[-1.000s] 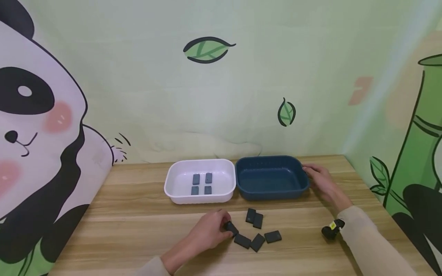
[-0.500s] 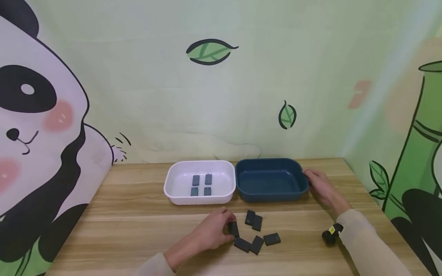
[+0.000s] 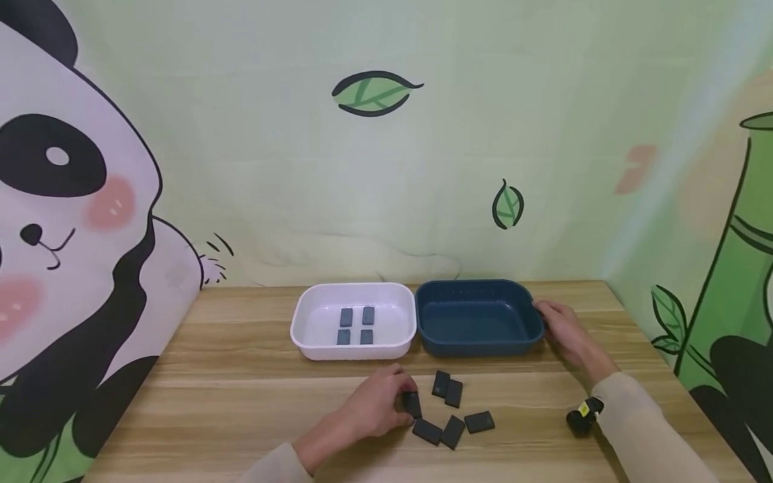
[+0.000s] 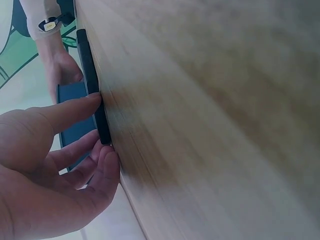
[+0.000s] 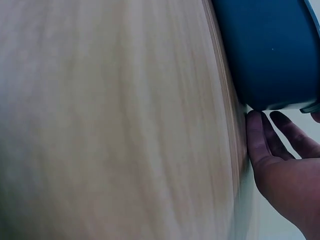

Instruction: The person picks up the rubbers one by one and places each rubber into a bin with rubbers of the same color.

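In the head view, my left hand (image 3: pixel 380 402) pinches a small black rectangular tile (image 3: pixel 412 404) on the table between thumb and fingertips. The left wrist view shows the thumb on a dark tile (image 4: pixel 86 55), with fingertips at its near end. Several more black tiles (image 3: pixel 480 422) lie just right of this hand. My right hand (image 3: pixel 568 333) is at the right end of a dark blue tray (image 3: pixel 480 349). From the right wrist, its fairly straight fingers (image 5: pixel 256 132) touch the tray's end wall; the thumb is mostly cut off.
A white tray (image 3: pixel 353 352) stands left of the blue one, holding several grey-blue tiles (image 3: pixel 368 315) in two rows. Both trays sit toward the back of the wooden table (image 3: pixel 235 376), before a printed wall (image 3: pixel 272 168). A black wrist device (image 3: pixel 583 417) is by the right sleeve.
The tile under my left hand has turned from slanted to more upright in the head view and shifted slightly right. My right hand stays at the blue tray. The head view has shifted slightly.
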`<state>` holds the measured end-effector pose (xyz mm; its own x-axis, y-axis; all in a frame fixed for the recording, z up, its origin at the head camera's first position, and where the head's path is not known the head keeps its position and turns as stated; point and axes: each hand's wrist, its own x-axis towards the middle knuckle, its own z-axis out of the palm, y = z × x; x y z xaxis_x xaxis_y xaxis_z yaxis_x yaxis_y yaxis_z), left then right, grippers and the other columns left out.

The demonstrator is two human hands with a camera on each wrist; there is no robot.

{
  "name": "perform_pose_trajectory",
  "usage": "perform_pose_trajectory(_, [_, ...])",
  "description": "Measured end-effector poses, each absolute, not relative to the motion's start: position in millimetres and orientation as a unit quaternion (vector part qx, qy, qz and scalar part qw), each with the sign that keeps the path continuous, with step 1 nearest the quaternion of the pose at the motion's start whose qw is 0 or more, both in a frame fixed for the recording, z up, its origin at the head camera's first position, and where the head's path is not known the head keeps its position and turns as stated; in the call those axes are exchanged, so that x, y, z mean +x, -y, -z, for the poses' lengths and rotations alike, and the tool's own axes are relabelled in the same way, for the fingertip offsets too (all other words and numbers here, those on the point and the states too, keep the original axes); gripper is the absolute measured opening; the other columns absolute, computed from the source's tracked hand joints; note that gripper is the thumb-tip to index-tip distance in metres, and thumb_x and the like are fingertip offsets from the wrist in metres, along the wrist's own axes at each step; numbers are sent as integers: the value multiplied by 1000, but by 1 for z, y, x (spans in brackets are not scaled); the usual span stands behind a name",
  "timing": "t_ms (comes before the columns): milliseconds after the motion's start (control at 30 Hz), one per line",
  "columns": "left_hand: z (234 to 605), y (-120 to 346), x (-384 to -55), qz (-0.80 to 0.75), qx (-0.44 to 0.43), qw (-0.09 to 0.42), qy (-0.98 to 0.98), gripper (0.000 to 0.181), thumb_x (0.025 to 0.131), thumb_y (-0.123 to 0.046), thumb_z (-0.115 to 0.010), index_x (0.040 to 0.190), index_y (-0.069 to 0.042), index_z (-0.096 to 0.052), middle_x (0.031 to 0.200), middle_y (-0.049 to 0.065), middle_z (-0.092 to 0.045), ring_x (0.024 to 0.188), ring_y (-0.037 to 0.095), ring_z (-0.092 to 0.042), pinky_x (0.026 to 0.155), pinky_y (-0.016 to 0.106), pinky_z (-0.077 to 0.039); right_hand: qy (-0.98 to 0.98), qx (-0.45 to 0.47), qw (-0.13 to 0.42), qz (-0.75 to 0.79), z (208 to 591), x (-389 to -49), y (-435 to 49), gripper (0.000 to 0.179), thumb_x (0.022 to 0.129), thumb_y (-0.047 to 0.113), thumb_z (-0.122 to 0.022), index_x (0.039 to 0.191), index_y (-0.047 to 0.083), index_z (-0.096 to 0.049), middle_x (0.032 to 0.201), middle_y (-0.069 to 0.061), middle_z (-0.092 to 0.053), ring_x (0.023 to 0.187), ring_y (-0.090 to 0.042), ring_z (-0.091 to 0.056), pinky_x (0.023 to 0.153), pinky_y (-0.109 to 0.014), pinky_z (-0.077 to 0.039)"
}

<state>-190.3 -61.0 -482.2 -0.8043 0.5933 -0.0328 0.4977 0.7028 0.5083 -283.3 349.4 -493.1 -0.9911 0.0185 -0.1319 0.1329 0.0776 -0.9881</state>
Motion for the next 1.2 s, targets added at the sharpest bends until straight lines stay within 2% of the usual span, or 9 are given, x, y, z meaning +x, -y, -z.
perform_pose_trajectory(200, [481, 62, -198, -242, 313, 95, -913, 39, 79, -20, -93, 112, -11, -75, 106, -4, -61, 96, 10, -59, 92, 29, -55, -744, 58, 39, 665, 491, -286, -348, 42, 113, 31, -49, 135, -4, -59, 102, 13, -67, 92, 1, -63, 82, -18, -56])
perform_pose_trajectory(400, [481, 65, -202, -240, 316, 103, -912, 39, 80, -21, -92, 113, -10, -74, 104, -3, -60, 91, 8, -57, 87, 27, -54, -737, 57, 41, 672, 493, -288, -348, 30, 113, 29, -50, 121, 7, -68, 97, 13, -67, 88, 0, -63, 79, -18, -56])
perform_pose_trajectory(700, [449, 72, -200, -313, 298, 138, -891, 37, 81, -19, -94, 111, -10, -75, 99, -3, -67, 93, 14, -63, 85, 28, -56, -740, 54, 38, 669, 499, -286, -349, 39, 113, 29, -49, 132, -3, -62, 99, 11, -67, 89, 1, -62, 79, -17, -55])
perform_pose_trajectory(1000, [396, 59, -222, -334, 347, 66, -874, 38, 88, -19, -89, 120, -8, -72, 108, 3, -64, 99, 17, -63, 90, 33, -57, -744, 65, 39, 664, 500, -284, -353, 50, 114, 28, -47, 145, -11, -51, 108, 10, -66, 95, 4, -62, 84, -17, -56])
perform_pose_trajectory(1200, [392, 34, -252, -323, 350, 38, -878, 41, 92, -22, -85, 128, -8, -70, 118, 6, -65, 110, 25, -64, 96, 36, -57, -750, 58, 40, 658, 500, -282, -353, 55, 114, 32, -47, 146, -12, -51, 115, 6, -65, 100, 2, -61, 87, -17, -55])
